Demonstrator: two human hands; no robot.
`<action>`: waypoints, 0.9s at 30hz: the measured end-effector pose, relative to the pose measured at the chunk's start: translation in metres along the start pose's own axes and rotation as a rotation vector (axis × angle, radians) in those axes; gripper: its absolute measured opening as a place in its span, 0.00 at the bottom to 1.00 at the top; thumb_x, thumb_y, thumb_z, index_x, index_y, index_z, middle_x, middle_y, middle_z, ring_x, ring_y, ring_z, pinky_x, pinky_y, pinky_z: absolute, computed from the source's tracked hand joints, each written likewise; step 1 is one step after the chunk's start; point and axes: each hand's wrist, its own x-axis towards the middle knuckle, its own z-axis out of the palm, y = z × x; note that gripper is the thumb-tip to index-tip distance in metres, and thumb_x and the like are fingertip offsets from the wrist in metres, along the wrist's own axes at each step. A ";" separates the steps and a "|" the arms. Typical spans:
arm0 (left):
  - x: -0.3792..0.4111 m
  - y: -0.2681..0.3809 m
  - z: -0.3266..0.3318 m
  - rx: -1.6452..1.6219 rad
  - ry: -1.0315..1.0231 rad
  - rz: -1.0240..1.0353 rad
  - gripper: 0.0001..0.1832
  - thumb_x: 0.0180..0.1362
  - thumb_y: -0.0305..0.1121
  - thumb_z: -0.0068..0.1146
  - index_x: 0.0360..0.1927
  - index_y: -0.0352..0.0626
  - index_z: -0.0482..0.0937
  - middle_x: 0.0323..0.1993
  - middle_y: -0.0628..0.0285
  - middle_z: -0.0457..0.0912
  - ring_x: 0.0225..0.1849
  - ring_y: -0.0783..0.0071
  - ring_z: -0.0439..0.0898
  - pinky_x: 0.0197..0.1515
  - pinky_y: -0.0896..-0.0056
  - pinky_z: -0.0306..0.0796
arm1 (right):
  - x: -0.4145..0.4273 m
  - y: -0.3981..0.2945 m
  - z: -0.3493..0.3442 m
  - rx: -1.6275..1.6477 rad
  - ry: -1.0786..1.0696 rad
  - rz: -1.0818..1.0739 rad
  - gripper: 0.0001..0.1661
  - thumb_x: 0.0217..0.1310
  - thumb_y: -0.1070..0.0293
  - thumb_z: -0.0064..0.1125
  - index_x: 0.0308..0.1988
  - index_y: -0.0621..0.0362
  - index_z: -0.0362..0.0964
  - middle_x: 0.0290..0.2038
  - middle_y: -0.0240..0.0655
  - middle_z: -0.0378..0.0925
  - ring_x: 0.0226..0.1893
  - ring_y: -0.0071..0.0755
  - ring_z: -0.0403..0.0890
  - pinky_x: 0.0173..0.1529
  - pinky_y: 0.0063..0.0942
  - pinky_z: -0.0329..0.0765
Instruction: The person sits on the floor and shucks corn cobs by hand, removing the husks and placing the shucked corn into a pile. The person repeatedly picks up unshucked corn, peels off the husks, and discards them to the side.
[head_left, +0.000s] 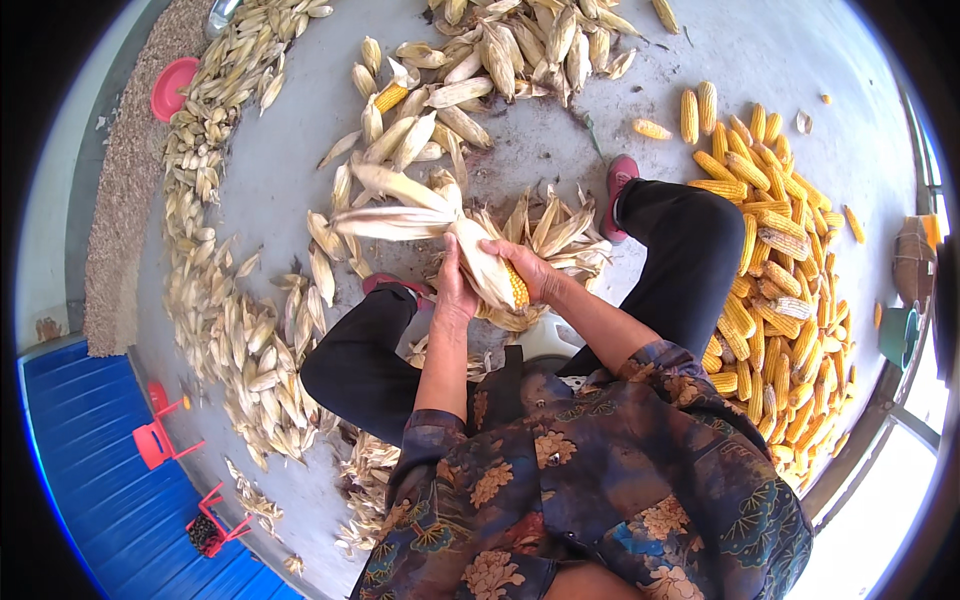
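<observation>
Between my hands is an ear of corn (518, 288), partly wrapped in pale dry husk (480, 259). Yellow kernels show along its lower right side. My left hand (456, 281) grips its left side, and my right hand (527, 268) holds the right side with the thumb on the husk. Some husk leaves (401, 223) are peeled back to the upper left. Loose husks (559, 229) lie on the floor beneath and beyond my hands. Unhusked ears (525, 45) are heaped farther ahead.
Husked yellow corn cobs (780, 300) form a large pile at the right. A long band of ears in husk (247, 360) curves along the left. A pink basin (174, 88), red chairs (152, 444) and a green bucket (898, 337) stand around the edges.
</observation>
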 end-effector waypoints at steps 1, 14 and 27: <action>0.004 0.001 -0.007 0.007 0.019 0.005 0.34 0.58 0.58 0.51 0.57 0.39 0.67 0.48 0.59 0.74 0.48 0.69 0.75 0.49 0.67 0.71 | 0.005 0.007 -0.003 -0.050 0.001 0.001 0.35 0.51 0.47 0.63 0.51 0.62 0.68 0.43 0.40 0.78 0.39 0.35 0.80 0.46 0.33 0.78; 0.006 0.007 -0.028 0.063 0.176 0.039 0.32 0.53 0.53 0.61 0.52 0.38 0.71 0.43 0.59 0.78 0.43 0.66 0.78 0.45 0.61 0.74 | -0.020 -0.018 0.025 -1.235 0.053 0.060 0.30 0.55 0.46 0.61 0.43 0.63 0.71 0.27 0.40 0.78 0.23 0.29 0.80 0.25 0.26 0.77; -0.008 0.004 -0.033 0.093 -0.089 -0.251 0.29 0.53 0.51 0.63 0.51 0.41 0.73 0.41 0.64 0.80 0.39 0.73 0.79 0.41 0.70 0.75 | 0.007 -0.040 -0.015 0.061 -0.130 -0.219 0.25 0.55 0.67 0.45 0.45 0.80 0.68 0.43 0.56 0.76 0.44 0.52 0.80 0.53 0.44 0.75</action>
